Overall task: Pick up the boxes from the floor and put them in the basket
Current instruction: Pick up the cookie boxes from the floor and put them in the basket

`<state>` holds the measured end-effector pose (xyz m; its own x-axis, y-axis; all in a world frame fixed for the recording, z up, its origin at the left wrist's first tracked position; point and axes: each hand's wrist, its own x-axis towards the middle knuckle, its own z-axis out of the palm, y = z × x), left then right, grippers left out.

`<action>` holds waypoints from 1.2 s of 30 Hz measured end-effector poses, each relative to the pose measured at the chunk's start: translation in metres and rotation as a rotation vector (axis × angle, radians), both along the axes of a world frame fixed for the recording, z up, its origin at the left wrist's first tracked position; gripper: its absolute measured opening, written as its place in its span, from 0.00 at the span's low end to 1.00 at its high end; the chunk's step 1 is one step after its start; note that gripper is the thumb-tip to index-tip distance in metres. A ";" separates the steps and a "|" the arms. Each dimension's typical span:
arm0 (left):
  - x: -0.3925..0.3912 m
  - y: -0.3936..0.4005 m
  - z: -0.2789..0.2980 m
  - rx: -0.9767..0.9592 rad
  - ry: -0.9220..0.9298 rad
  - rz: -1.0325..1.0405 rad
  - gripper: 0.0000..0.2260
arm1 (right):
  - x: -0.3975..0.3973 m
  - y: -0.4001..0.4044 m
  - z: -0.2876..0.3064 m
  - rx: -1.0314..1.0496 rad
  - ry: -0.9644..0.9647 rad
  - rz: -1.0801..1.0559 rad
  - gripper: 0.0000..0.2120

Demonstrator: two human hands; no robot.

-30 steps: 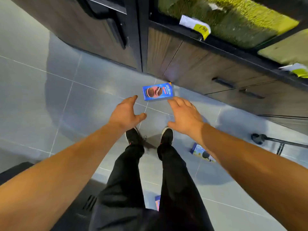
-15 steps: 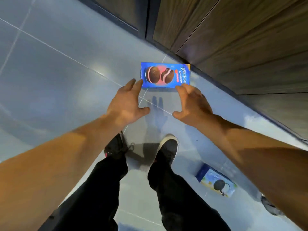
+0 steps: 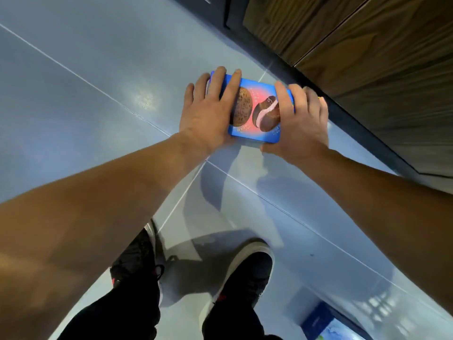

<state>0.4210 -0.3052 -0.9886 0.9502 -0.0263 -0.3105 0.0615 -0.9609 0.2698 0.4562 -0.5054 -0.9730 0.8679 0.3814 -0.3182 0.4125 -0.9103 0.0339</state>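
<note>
In the head view, the blue biscuit box (image 3: pixel 255 114) lies flat on the grey tiled floor (image 3: pixel 98 69) in the upper middle of the frame, just beside the dark plinth of the wooden cabinet (image 3: pixel 367 69) that fills the upper right. Both hands are on it: the left hand (image 3: pixel 208 111) lies over the box's left end with its fingers stretched across the top toward the far edge, and the right hand (image 3: pixel 299 121) covers the right end, fingers bent over the far side and the thumb low at the near edge. So the hands stand apart, one at each end, clamped on the box between them; whether it has left the floor cannot be told. The step in hand looks to be the lift. To do it well, I would squeeze evenly from both ends, get the fingertips under the far edge before raising, and keep the box level so the thin carton does not buckle or slip. The right knuckles are close to the plinth, so drawing the box toward the feet first would give room. A second blue box (image 3: pixel 321 322) shows in the lower right corner, partly cut off, still to be gathered. The black shoes (image 3: pixel 247 273) stand at the bottom middle. The basket is not in sight, so its direction cannot be judged from here.
</note>
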 end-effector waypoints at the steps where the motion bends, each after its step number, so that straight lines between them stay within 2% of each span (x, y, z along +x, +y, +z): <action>1: -0.005 0.001 0.004 -0.008 0.008 -0.005 0.55 | -0.004 0.000 0.004 -0.013 0.012 0.023 0.60; 5: -0.043 0.001 0.043 -0.077 0.125 0.004 0.54 | -0.030 0.000 0.048 -0.039 0.148 0.092 0.59; 8: -0.077 0.012 0.111 -0.162 0.190 0.057 0.55 | -0.056 0.008 0.119 -0.026 0.266 0.116 0.58; 11: -0.108 0.023 0.203 -0.204 0.260 0.082 0.54 | -0.086 0.019 0.208 -0.014 0.314 0.109 0.58; 16: -0.150 0.050 0.399 -0.206 0.273 0.078 0.55 | -0.124 0.040 0.398 0.025 0.406 0.089 0.59; 19: -0.165 0.061 0.511 -0.201 0.282 0.065 0.54 | -0.141 0.051 0.503 0.047 0.392 0.117 0.59; 21: -0.172 0.065 0.566 -0.191 0.296 0.060 0.55 | -0.150 0.052 0.556 0.078 0.378 0.107 0.58; 23: -0.179 0.068 0.618 -0.183 0.248 0.040 0.55 | -0.159 0.052 0.607 0.104 0.343 0.111 0.59; 27: -0.191 0.062 0.686 -0.149 0.139 0.034 0.55 | -0.169 0.045 0.674 0.118 0.289 0.083 0.60; 33: -0.235 0.034 0.759 -0.031 -0.117 0.044 0.52 | -0.185 0.017 0.747 0.456 0.170 -0.066 0.49; 36: -0.258 0.020 0.785 -0.002 -0.201 0.099 0.52 | -0.192 0.005 0.760 0.621 0.156 -0.233 0.46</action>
<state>0.1633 -0.2854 -0.2038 0.9909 0.0702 -0.1147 0.1008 -0.9524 0.2878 0.2640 -0.5004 -0.2127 0.9111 0.3427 -0.2289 0.1611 -0.8073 -0.5677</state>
